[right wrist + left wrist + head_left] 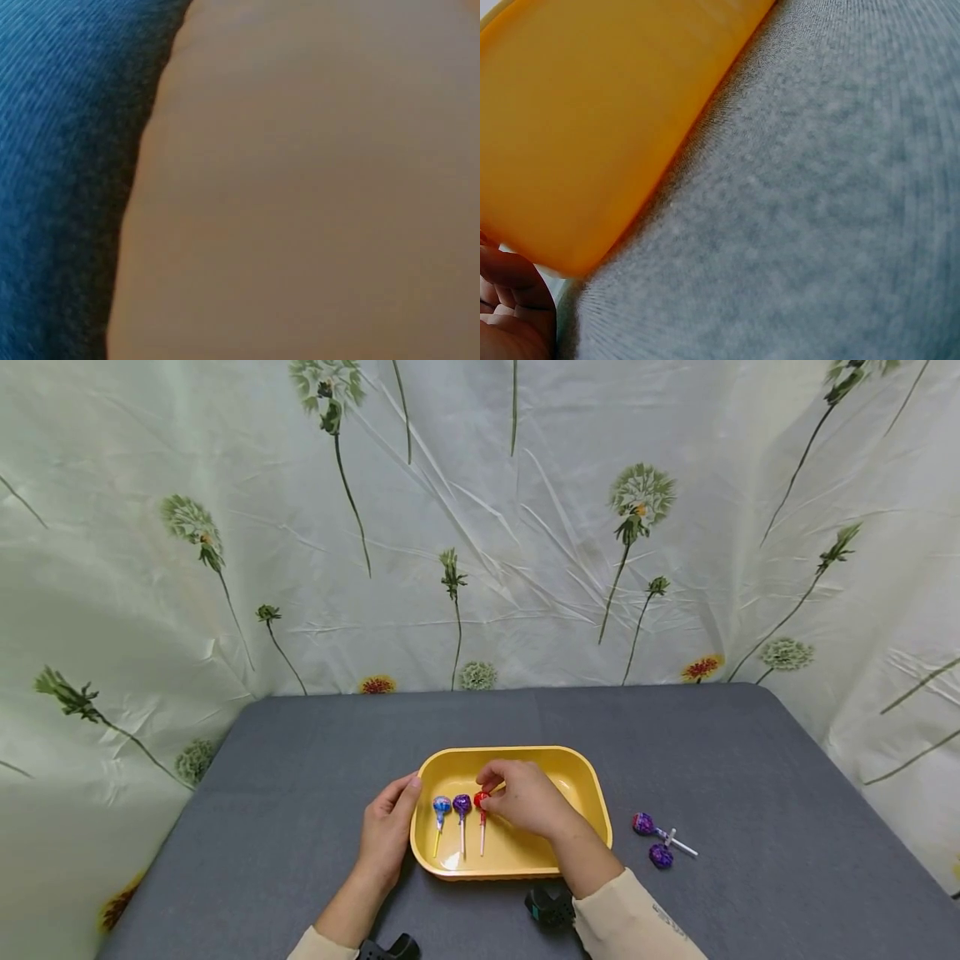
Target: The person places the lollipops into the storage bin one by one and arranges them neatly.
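A yellow tray point(525, 862) stands on the grey cloth, seen from outside in the left wrist view. My left hand point(387, 827) holds its left rim, the thumb near the top edge. Inside the tray, a blue lollipop point(442, 805) with a yellow stick and a purple lollipop point(462, 804) lie side by side, sticks toward me. Right of them, my right hand point(528, 797) pinches a red lollipop point(482, 797) by its head between thumb and fingers. Its white stick points toward me. In the right wrist view, a blurred pale surface hides the fingers.
To the right of the tray, a purple lollipop point(643, 823) and another purple lollipop point(661, 857) lie with their sticks crossing on the table point(337, 752). A white curtain point(525, 527) with a dandelion print hangs behind the table and along its sides.
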`<state>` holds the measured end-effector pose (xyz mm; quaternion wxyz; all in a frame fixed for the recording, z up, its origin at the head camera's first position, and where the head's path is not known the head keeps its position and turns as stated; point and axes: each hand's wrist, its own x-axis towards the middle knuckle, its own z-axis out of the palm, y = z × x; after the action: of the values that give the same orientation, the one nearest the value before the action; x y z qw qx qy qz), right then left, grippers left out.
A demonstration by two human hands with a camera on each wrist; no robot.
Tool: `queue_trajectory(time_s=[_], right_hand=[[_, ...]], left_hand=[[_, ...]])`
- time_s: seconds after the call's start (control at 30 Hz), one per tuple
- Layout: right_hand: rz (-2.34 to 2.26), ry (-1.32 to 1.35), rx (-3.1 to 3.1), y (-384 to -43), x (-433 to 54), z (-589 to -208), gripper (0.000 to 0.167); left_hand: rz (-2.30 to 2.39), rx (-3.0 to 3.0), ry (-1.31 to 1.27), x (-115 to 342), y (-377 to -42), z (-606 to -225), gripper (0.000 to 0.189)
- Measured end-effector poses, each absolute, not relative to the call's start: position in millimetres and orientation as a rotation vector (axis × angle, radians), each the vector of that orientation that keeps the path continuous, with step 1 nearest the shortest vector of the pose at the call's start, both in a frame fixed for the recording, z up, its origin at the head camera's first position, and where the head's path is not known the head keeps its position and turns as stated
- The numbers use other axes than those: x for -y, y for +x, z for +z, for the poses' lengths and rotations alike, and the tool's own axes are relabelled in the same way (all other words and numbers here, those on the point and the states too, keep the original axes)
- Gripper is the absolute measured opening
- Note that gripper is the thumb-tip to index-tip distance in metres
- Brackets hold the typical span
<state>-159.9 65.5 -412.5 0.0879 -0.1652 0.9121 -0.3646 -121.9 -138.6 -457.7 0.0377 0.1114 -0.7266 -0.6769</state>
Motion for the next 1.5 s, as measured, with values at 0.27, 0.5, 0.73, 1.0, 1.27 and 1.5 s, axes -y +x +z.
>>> queue_trajectory(time_s=[0.27,0.5,0.73,1.0,1.27,1.5], right_hand=[[-1.065,-0.51,-2.722,-162.5,-64.4,-415.0,0.012],[-1.082,-0.523,-2.701,-161.2,-63.7,-414.4,0.014],[-1.096,-0.477,-2.668,-160.0,-64.1,-412.7,0.014],[-1.095,-0.466,-2.66,-160.0,-65.3,-412.6,0.014],[-1.079,-0.466,-2.669,-160.5,-65.3,-413.8,0.013],[-1.08,-0.444,-2.668,-159.8,-65.9,-413.9,0.014]], left_hand=[[-2.069,2.234,0.344,138.8,-121.8,-458.0,0.048],[-2.063,2.234,0.343,139.1,-121.7,-457.8,0.047],[-2.056,2.238,0.351,138.8,-121.4,-457.7,0.048],[-2.061,2.232,0.347,138.2,-121.5,-458.1,0.047],[-2.067,2.231,0.343,138.2,-121.3,-457.6,0.047],[-2.071,2.227,0.34,137.6,-121.3,-457.8,0.047]])
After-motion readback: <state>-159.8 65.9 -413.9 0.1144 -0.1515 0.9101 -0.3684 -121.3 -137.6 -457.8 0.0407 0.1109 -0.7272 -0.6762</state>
